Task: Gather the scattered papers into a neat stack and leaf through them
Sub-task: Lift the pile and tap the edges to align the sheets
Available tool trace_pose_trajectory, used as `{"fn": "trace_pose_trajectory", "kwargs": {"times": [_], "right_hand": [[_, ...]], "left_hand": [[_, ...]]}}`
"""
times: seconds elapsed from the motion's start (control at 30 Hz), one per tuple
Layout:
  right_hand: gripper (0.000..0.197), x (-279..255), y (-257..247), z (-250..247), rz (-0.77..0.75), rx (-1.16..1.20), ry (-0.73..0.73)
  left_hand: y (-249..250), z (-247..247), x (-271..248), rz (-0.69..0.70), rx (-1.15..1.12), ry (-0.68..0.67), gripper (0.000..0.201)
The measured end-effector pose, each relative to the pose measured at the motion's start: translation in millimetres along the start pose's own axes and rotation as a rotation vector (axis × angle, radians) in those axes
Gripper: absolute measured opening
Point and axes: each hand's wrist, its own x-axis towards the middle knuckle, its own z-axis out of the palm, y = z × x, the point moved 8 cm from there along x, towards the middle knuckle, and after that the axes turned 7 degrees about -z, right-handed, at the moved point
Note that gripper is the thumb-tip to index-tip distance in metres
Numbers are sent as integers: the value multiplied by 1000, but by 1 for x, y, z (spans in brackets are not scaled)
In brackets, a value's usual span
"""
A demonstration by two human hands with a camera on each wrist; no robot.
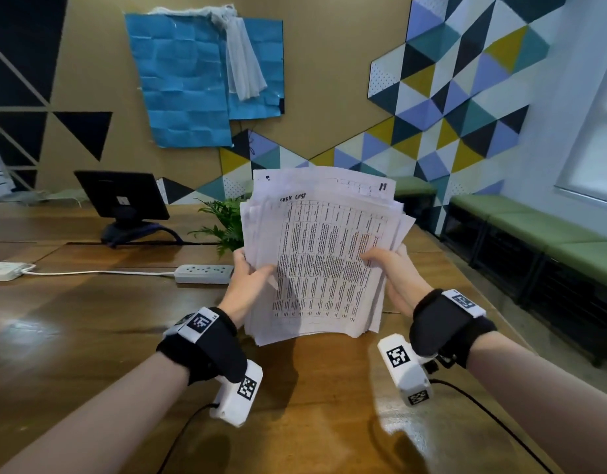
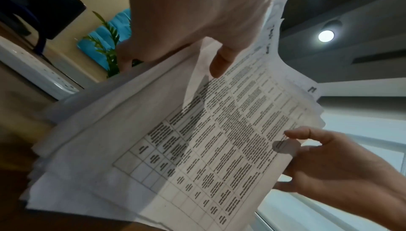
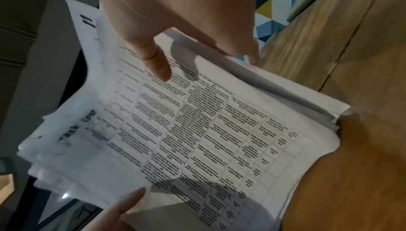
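Holding: papers (image 1: 319,258) upright between both hands, lower edge resting on or just above the table (image 1: 90,330); contact itself not resolved.
Left hand: (image 1: 249,273) grips the left edge, thumb on the printed front sheet, fingers behind.
Right hand: (image 1: 389,265) grips the right edge, thumb on the front, fingers wrapped behind.
Stack state: gathered but ragged; top edges fan out unevenly, several sheets stick up past the front one.
Handling: judged light as a bundle, limp sheet by sheet; loose, unbound, so sheets can slide apart if the grip eases. Top corners curl in the wrist views.
Hold points: both side edges near mid-height suit squaring; for leafing, 1 thumb at a free corner while the other hand clamps.
Edges: table's right edge lies near the right wrist; a slipped sheet could go over.
Room: bare wood in front of the person; power strip (image 1: 204,273) and plant (image 1: 223,222) sit just behind the stack, monitor (image 1: 122,196) farther left.
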Motion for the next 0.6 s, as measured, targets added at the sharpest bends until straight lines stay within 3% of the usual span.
{"fn": "trace_pose_trajectory", "kwargs": {"times": [0.2,0.43,0.5,0.6], "right_hand": [[38,-4,-11,9,-62,-36,-30],[25,-16,-26,19,-182,-2,-31],[37,-16,-30,13,-217,-56,-28],[38,-13,-37,2,-258,-79,-13]], "left_hand": [[-6,-3,-2,16,12,48,44],[-1,2,-14,178,91,163,30],[-7,4,-16,182,105,124,19],[-14,4,-18,146,75,51,34]]}}
